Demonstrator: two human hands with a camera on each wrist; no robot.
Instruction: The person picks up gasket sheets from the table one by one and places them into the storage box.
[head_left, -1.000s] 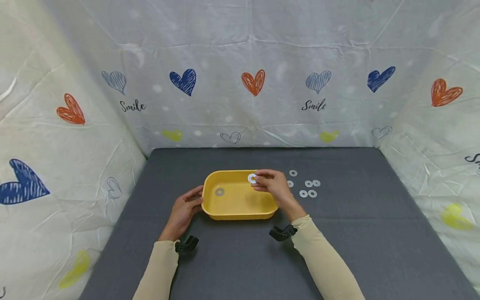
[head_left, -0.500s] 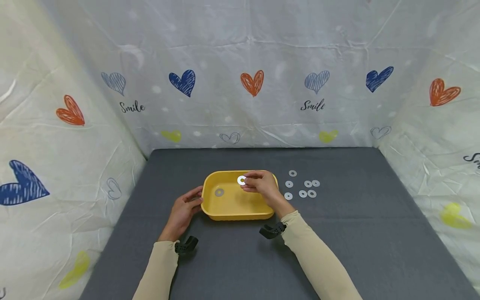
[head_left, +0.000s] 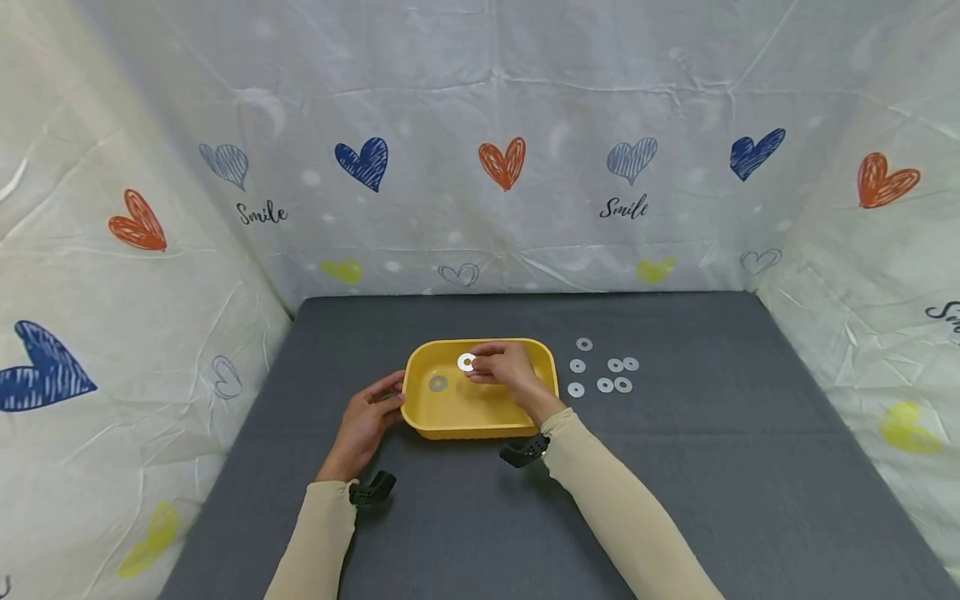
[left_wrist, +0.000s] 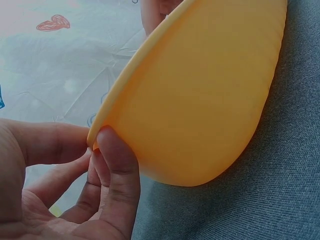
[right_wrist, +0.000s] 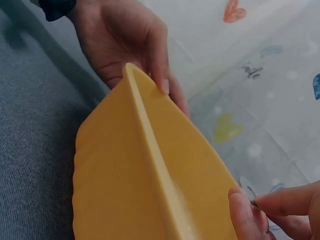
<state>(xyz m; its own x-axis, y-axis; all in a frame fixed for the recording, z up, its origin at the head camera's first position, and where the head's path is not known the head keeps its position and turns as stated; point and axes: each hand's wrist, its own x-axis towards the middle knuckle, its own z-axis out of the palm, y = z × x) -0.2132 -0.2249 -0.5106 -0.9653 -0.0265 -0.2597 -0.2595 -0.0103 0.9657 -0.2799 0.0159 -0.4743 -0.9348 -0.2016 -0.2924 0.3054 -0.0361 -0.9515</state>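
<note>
A yellow plastic tub (head_left: 480, 432) stands on the dark cloth, one flat grey washer (head_left: 438, 383) lying on its floor toward the left. My left hand (head_left: 365, 425) grips the tub's left rim; in the left wrist view the thumb and fingers (left_wrist: 116, 175) pinch that edge. Over the tub's inside, my right hand (head_left: 506, 369) pinches a second washer (head_left: 466, 362) by its right side. The right wrist view shows this washer edge-on between thumb and forefinger, above the far rim. Most of the right palm is hidden there.
Several more washers (head_left: 604, 385) lie spread on the dark cloth (head_left: 720, 467) to the right of the tub. A pale curtain (head_left: 420, 225) printed with hearts hangs behind and along both sides of the table.
My right hand has moved left across the tub with the washer, from near its right side to about the middle. The left hand keeps its place on the rim.
</note>
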